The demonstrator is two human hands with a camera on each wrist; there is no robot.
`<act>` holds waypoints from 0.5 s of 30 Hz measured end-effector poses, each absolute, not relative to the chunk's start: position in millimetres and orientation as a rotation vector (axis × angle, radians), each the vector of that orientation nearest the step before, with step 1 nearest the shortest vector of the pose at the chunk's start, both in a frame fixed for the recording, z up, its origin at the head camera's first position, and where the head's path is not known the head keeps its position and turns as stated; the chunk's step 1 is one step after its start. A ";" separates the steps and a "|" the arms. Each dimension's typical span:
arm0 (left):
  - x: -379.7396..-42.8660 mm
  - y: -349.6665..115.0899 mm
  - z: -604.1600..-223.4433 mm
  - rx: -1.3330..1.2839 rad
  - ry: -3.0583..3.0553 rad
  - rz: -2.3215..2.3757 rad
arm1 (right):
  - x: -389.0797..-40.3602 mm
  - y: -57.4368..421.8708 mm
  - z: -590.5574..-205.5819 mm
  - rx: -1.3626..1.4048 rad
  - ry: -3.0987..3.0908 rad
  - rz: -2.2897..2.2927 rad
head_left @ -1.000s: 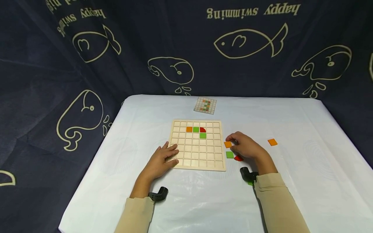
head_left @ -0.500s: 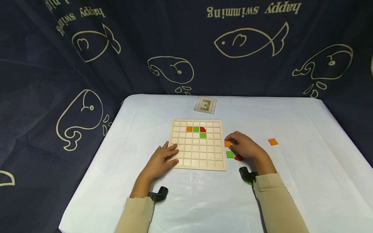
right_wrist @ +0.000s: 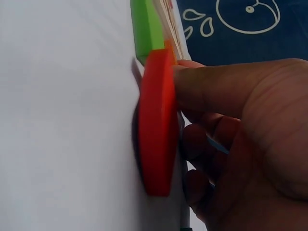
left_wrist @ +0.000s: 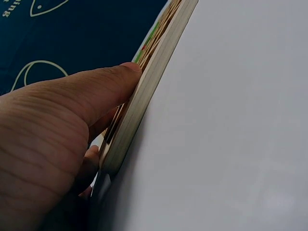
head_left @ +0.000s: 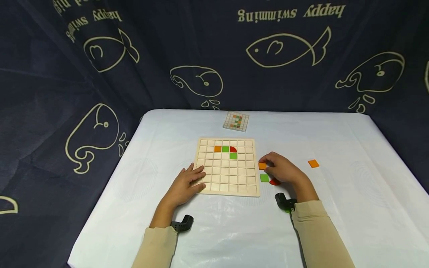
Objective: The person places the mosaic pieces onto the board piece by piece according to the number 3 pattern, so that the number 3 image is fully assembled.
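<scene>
A wooden grid board [head_left: 218, 175] lies on the white table. Near its upper edge sit an orange square, a green square [head_left: 225, 149], a red quarter-round tile [head_left: 233, 149] and, beneath that, another green square. My left hand [head_left: 185, 185] rests with spread fingers on the board's lower left; its thumb lies over the frame in the left wrist view. Just right of the board, my right hand [head_left: 282, 168] pinches an orange square tile [head_left: 262, 166] between thumb and fingers. A green square [head_left: 264, 178] and a red piece [right_wrist: 158, 122] lie close below that hand.
Behind the board lies a small pattern card [head_left: 236, 121] with a printed grid. Another orange square [head_left: 313, 163] lies to the right. A green piece [head_left: 287, 211] shows partly from under my right wrist. Dark fish-print cloth [head_left: 201, 44] hangs behind the table.
</scene>
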State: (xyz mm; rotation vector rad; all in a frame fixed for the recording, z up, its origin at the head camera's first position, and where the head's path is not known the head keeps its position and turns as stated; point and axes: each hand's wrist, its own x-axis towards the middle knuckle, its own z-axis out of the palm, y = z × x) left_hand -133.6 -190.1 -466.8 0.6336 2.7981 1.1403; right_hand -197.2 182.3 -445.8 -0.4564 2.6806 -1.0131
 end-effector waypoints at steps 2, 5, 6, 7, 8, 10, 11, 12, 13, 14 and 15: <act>-133.5 -190.4 -467.8 0.635 2.800 1.138 | -196.9 182.8 -446.6 -0.448 2.683 -1.030; -133.4 -191.1 -468.6 0.631 2.802 1.138 | -197.2 182.8 -446.7 -0.447 2.687 -1.056; -133.5 -191.2 -468.7 0.631 2.802 1.140 | -197.3 182.4 -446.2 -0.455 2.688 -1.063; -133.5 -191.4 -468.9 0.628 2.803 1.140 | -197.7 181.8 -445.7 -0.457 2.691 -1.066; -133.5 -191.6 -468.8 0.625 2.801 1.142 | -198.0 181.4 -445.0 -0.464 2.693 -1.067; -133.8 -191.5 -469.1 0.623 2.800 1.141 | -198.7 180.0 -442.9 -0.469 2.701 -1.064; -133.9 -191.3 -469.0 0.624 2.797 1.143 | -199.0 179.0 -441.4 -0.467 2.704 -1.062; -134.0 -191.3 -469.0 0.622 2.796 1.143 | -199.6 177.9 -440.0 -0.466 2.707 -1.061; -134.1 -191.4 -469.1 0.620 2.795 1.142 | -200.3 176.8 -438.7 -0.467 2.708 -1.060; -134.2 -191.4 -469.1 0.620 2.796 1.140 | -200.7 175.5 -437.3 -0.474 2.709 -1.062; -134.4 -191.3 -469.1 0.621 2.797 1.139 | -201.4 173.9 -435.9 -0.470 2.707 -1.068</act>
